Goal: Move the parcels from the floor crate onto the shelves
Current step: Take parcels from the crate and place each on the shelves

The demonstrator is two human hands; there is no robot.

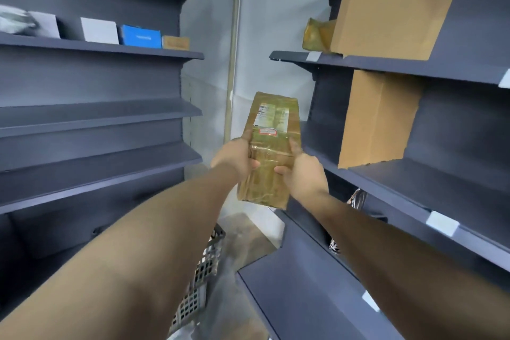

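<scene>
A person's bare forearms reach forward into a narrow aisle; between them, at the centre of the view, a parcel in brown wrap and clear tape is held upright in the air, a white label on its upper face. The left grip curls round the parcel's 9 o'clock edge, thumb on the front; the right grip curls round its 3 o'clock edge, thumb on the front too; the parcel touches no shelf.

At 6 o'clock, under the left forearm, a grey mesh crate sits on the floor; most of it is hidden, and what it holds cannot be told.

At 9 o'clock stand the left shelves, dark grey; one upper shelf carries white boxes, a blue box and a small brown box in a row.

At 3 o'clock stand the right shelves; a big carton sits at 1 o'clock, with a taped yellow bundle just beside it at its 9 o'clock side; a lower carton stands one shelf down.
</scene>
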